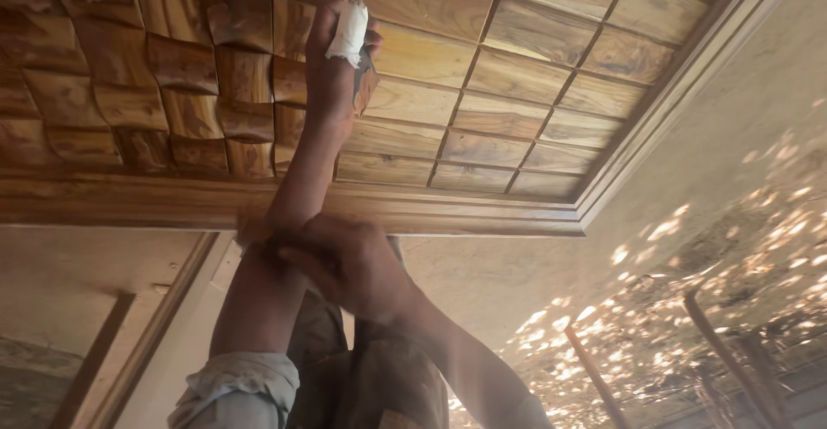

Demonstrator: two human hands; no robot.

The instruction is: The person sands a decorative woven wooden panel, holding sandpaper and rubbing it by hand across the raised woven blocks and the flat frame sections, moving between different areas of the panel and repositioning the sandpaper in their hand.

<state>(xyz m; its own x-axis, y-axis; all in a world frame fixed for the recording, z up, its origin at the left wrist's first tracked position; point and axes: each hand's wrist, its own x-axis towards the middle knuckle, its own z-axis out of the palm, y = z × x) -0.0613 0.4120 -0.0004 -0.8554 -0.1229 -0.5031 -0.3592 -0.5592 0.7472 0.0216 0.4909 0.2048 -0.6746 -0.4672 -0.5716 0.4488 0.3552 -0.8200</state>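
My left hand (338,67) is raised against a carved wooden panel (517,59) and pinches a small white cloth (349,33) onto the wood. It sits where the darker, glossy blocks (172,67) on the left meet the paler, dull blocks on the right. A small dark thing under the palm is too hidden to identify. My right hand (345,261) wraps around my left forearm, just below the panel's moulded frame (482,214).
The panel's moulded edge runs along the bottom and up the right side. Beyond it lies a pale concrete surface (732,162) dotted with sunlight. Thin wooden sticks (594,377) lie at the lower right. Another wooden frame (146,326) shows at the lower left.
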